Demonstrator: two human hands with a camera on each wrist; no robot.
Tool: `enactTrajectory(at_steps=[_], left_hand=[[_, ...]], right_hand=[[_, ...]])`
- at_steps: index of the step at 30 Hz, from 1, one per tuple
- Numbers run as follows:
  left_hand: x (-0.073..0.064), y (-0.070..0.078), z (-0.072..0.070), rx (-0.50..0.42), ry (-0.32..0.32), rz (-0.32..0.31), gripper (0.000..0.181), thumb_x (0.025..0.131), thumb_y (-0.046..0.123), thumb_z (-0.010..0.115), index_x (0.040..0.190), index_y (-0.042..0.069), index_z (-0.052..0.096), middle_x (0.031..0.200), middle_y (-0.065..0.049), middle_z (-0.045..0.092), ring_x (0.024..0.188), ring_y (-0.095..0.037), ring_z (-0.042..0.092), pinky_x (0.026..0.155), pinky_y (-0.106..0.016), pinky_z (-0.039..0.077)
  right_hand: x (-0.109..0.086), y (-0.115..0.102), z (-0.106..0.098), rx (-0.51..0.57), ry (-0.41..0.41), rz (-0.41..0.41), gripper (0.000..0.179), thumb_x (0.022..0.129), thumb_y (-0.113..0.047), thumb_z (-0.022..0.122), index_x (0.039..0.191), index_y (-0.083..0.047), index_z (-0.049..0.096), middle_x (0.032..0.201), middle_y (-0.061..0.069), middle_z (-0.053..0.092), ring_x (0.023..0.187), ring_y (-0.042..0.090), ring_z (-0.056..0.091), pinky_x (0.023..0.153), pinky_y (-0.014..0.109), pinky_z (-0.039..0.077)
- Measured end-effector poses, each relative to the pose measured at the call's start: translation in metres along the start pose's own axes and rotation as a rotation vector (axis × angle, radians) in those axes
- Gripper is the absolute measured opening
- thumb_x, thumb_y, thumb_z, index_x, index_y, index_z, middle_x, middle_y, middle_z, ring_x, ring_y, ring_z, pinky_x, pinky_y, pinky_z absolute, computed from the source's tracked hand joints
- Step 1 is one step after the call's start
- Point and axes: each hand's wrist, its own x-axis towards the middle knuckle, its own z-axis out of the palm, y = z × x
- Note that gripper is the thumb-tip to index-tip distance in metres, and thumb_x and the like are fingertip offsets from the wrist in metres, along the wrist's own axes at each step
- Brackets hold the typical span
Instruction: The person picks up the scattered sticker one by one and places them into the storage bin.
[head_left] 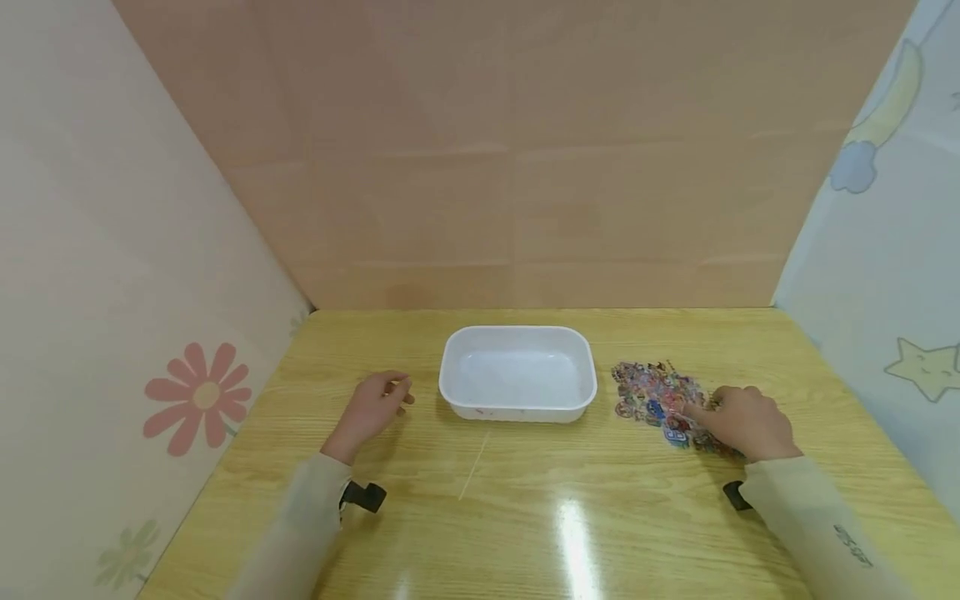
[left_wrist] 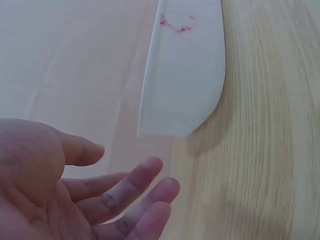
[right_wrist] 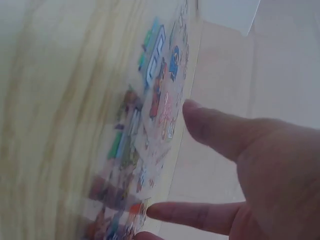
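A white rectangular tub [head_left: 517,413] with rounded corners stands mid-table, its inside bare. To its right lies a loose pile of colourful clear-backed stickers [head_left: 652,400]. My right hand [head_left: 750,421] is over the pile's right side, thumb and fingers spread. In the right wrist view the index fingertip [right_wrist: 155,210] appears to touch the stickers, while the thumb [right_wrist: 200,120] stands apart from the index finger. Left of the tub hovers my left hand [head_left: 372,408], fingers loosely bent and holding nothing. The left wrist view shows it beside the tub's end wall [left_wrist: 185,75], which has red marks.
The wood-grain table [head_left: 480,517] has a pale thin line on it in front of the tub. A tan back wall [head_left: 510,167] and patterned side panels [head_left: 90,250] enclose the table. Dark wrist straps [head_left: 365,497] show at the cuffs.
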Motion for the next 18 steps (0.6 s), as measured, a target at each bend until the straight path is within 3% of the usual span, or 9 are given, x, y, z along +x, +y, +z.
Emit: enactTrajectory(at_steps=[3, 5, 8, 12, 18], left_hand=[[0.005, 0.003, 0.009, -0.074, -0.008, -0.036, 0.043, 0.107, 0.026, 0.048, 0.136, -0.006, 0.054, 0.102, -0.022, 0.071, 0.085, -0.034, 0.07, 0.077, -0.044, 0.057], [0.008, 0.004, 0.015, -0.1, -0.014, -0.057, 0.043, 0.107, 0.027, 0.049, 0.135, -0.005, 0.054, 0.101, -0.022, 0.071, 0.084, -0.033, 0.07, 0.076, -0.044, 0.057], [0.012, 0.005, 0.024, -0.116, -0.04, -0.065, 0.042, 0.106, 0.027, 0.051, 0.135, -0.003, 0.055, 0.099, -0.02, 0.072, 0.08, -0.031, 0.069, 0.069, -0.04, 0.057], [0.017, 0.009, 0.032, -0.137, -0.072, -0.048, 0.039, 0.104, 0.025, 0.055, 0.132, -0.002, 0.058, 0.097, -0.019, 0.071, 0.076, -0.03, 0.068, 0.062, -0.035, 0.053], [0.022, 0.009, 0.036, -0.177, -0.091, -0.021, 0.034, 0.102, 0.016, 0.058, 0.129, -0.004, 0.06, 0.096, -0.02, 0.071, 0.074, -0.026, 0.066, 0.063, -0.034, 0.054]], right_hand=[[0.002, -0.002, 0.005, 0.025, 0.001, 0.027, 0.066, 0.089, -0.066, 0.061, 0.088, -0.001, 0.068, 0.064, 0.009, 0.059, 0.054, 0.023, 0.053, 0.046, 0.038, 0.041], [0.003, -0.003, 0.007, 0.026, 0.008, 0.045, 0.064, 0.086, -0.067, 0.065, 0.087, -0.002, 0.066, 0.064, 0.009, 0.058, 0.054, 0.023, 0.053, 0.047, 0.038, 0.04], [0.005, -0.002, 0.006, 0.001, 0.029, 0.061, 0.075, 0.083, -0.068, 0.068, 0.1, 0.005, 0.065, 0.079, 0.02, 0.063, 0.062, 0.03, 0.057, 0.049, 0.042, 0.044], [0.004, 0.0, 0.005, 0.0, 0.043, 0.061, 0.082, 0.085, -0.063, 0.069, 0.123, 0.009, 0.058, 0.102, 0.036, 0.058, 0.071, 0.038, 0.058, 0.05, 0.045, 0.045], [0.003, -0.001, 0.004, 0.035, 0.029, 0.066, 0.07, 0.092, -0.052, 0.066, 0.129, 0.007, 0.057, 0.108, 0.038, 0.058, 0.064, 0.03, 0.057, 0.047, 0.041, 0.044]])
